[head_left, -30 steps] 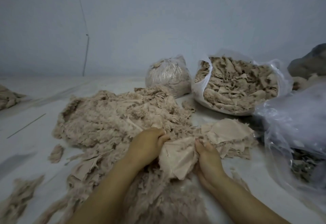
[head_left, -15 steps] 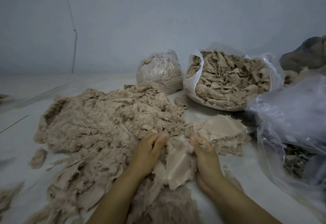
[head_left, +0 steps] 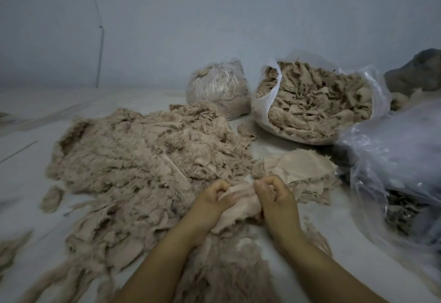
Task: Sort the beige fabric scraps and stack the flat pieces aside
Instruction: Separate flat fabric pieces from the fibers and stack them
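Both hands, left hand point(head_left: 212, 201) and right hand point(head_left: 274, 197), grip one scrap point(head_left: 241, 205) beside the stack point(head_left: 303, 166).

You've got matt, fuzzy beige cloth scraps point(head_left: 143, 157), smooth flat pieces point(head_left: 303, 166), and glossy crinkled plastic bags point(head_left: 401, 150).

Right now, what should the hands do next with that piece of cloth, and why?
Probably carry it right onto the flat stack. Both the left hand and right hand grip one fabric piece beside the fluffy pile, and the stack lies just past the right hand.

both hands point(head_left: 245, 197) grip beige scrap point(head_left: 241, 203), seemingly crumpled, beside flat stack point(head_left: 303, 166).
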A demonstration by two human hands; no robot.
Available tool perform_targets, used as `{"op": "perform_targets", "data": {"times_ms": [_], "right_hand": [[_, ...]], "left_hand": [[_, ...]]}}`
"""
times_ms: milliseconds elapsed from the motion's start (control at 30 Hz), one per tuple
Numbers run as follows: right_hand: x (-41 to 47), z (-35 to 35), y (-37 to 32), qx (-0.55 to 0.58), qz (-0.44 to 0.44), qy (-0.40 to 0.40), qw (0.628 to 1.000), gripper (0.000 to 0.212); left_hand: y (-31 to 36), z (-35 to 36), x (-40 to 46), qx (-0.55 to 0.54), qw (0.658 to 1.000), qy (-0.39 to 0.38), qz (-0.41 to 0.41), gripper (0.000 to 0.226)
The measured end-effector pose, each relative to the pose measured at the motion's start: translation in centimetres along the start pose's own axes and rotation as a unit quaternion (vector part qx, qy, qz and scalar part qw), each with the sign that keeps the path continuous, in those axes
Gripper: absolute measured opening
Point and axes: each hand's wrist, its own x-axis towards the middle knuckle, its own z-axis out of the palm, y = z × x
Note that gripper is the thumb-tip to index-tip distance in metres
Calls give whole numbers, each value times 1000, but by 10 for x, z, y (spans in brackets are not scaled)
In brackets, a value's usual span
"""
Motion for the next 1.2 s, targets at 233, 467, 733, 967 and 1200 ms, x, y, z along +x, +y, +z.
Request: {"op": "perform_targets", "data": {"times_ms": [233,467,733,967,1200], "right_hand": [[11,-1,9,-19,13,67,997,22],[10,-23,-10,-43,51,-20,998,56],[7,-8,-16,95,150,-70,982,34],[15,-12,-10,57,45,70,995,22],[-1,-2,-22,165,171,-197,951,42]], "left_hand": [[2,2,1,50,995,82,28,20],[11,-3,-3,1,990,120,74,11],[17,6,-9,-66,995,12,69,18],[10,-2,-6,-17,998,35,40,16],[8,7,-8,-20,998,-25,54,28]]}}
